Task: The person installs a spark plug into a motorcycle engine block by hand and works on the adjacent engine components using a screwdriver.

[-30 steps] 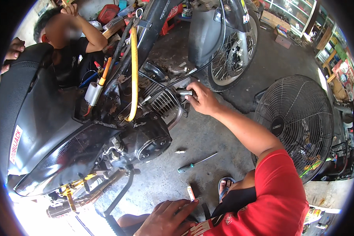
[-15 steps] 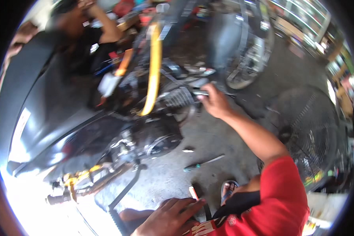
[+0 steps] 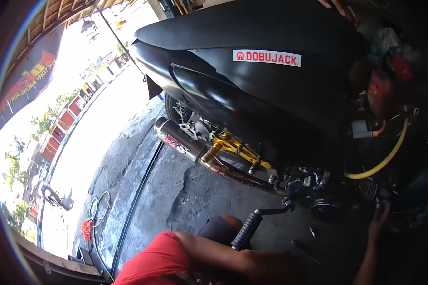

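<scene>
A motorcycle with black body panels [image 3: 290,90] fills the middle and right. My right hand [image 3: 380,211] reaches in from the lower right to the finned engine cylinder [image 3: 367,190]. Its fingers are closed around something small at the cylinder's end, too dark to make out. My left arm, in a red sleeve, stretches across the bottom to my left hand [image 3: 280,266], which lies in deep shadow below the kick-start lever [image 3: 248,230]; its fingers cannot be made out. A yellow hose [image 3: 387,161] curves down above the cylinder.
A screwdriver [image 3: 305,251] and a small pale piece [image 3: 312,231] lie on the concrete. The exhaust muffler [image 3: 178,140] and gold bracket [image 3: 235,147] project at left. Another person's hand [image 3: 337,7] rests at the top. An orange-and-green cord [image 3: 86,229] lies farther left.
My view has swung left toward the bright street, so the bike sits farther right. My right hand stays at the cylinder. My left hand has gone from bright light into shadow.
</scene>
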{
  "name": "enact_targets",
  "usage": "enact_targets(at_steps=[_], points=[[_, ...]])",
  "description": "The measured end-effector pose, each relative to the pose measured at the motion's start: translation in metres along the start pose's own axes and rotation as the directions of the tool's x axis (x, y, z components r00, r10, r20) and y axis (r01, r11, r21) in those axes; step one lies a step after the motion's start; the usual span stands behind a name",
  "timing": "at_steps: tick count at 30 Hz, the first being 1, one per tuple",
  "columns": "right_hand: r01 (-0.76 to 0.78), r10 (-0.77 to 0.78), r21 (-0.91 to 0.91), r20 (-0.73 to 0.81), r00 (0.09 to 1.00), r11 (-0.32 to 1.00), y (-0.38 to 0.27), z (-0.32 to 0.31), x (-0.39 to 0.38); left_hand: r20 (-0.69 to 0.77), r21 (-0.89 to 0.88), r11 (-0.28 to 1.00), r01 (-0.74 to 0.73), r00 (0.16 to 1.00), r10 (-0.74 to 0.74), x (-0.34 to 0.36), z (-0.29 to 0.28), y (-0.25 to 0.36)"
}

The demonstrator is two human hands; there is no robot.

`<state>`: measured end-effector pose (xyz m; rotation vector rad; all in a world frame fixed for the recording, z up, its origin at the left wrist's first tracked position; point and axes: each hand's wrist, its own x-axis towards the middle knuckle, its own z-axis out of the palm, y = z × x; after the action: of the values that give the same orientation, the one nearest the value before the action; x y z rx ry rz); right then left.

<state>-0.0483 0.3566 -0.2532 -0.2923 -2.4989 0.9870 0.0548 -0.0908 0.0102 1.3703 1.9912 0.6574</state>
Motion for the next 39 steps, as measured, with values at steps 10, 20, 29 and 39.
enact_targets(at_steps=[10, 20, 29, 39], points=[[-0.27, 0.273, 0.049, -0.072, 0.959, 0.962, -0.036, 0.011, 0.007, 0.052, 0.075, 0.995, -0.072, 0.996, 0.068, 0.008, -0.003, -0.011], [-0.068, 0.067, -0.004, -0.015, 0.998, 0.998, 0.066, 0.044, 0.01, 0.033, 0.023, 0.999, -0.029, 0.999, 0.028, 0.001, -0.005, -0.013], [-0.101, 0.103, 0.037, -0.073, 0.992, 0.994, 0.032, 0.016, 0.013, 0.026, 0.03, 0.998, -0.052, 0.998, 0.051, 0.003, -0.01, -0.015], [-0.109, 0.109, 0.014, -0.054, 0.993, 0.994, 0.033, 0.015, 0.012, 0.031, 0.013, 0.998, -0.055, 0.998, 0.055, 0.007, -0.006, -0.013]])
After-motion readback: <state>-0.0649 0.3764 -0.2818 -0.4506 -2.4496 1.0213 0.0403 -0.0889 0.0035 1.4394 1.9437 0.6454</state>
